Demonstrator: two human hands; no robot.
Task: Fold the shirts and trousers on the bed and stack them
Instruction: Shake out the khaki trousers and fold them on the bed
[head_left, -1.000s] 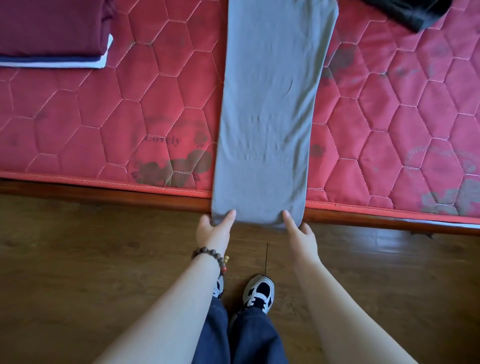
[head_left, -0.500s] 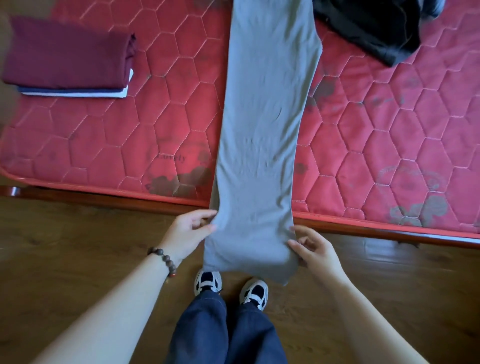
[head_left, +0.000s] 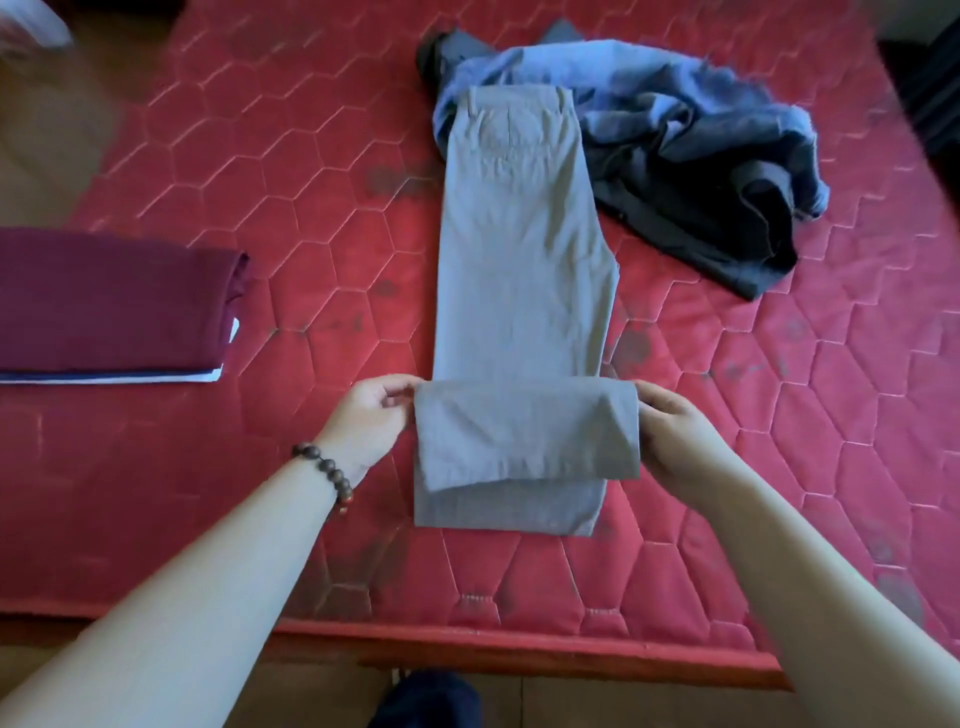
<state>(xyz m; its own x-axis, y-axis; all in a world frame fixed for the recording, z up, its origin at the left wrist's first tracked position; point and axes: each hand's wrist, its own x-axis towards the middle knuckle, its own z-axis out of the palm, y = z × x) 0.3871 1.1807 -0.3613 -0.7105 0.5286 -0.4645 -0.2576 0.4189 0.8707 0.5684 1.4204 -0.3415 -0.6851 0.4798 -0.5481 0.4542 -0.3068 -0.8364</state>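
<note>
Grey trousers (head_left: 519, 249) lie lengthwise on the red quilted mattress (head_left: 311, 218), waistband at the far end. Their leg ends are folded back over the legs, and the fold (head_left: 524, 431) is lifted a little off the cloth below. My left hand (head_left: 371, 423) pinches the fold's left edge; a bead bracelet is on that wrist. My right hand (head_left: 675, 441) grips its right edge. A stack of folded clothes (head_left: 114, 301), maroon on top with white and dark layers under it, sits at the left.
A crumpled heap of blue and dark garments (head_left: 691, 156) lies at the far right of the mattress, touching the trousers' waistband. The bed's red front edge (head_left: 519, 649) runs below my arms, with wooden floor and my dark trouser leg beneath.
The trouser leg ends hung over the bed's front edge; both hands have lifted them up and folded them back onto the legs. The view has tilted up the bed.
</note>
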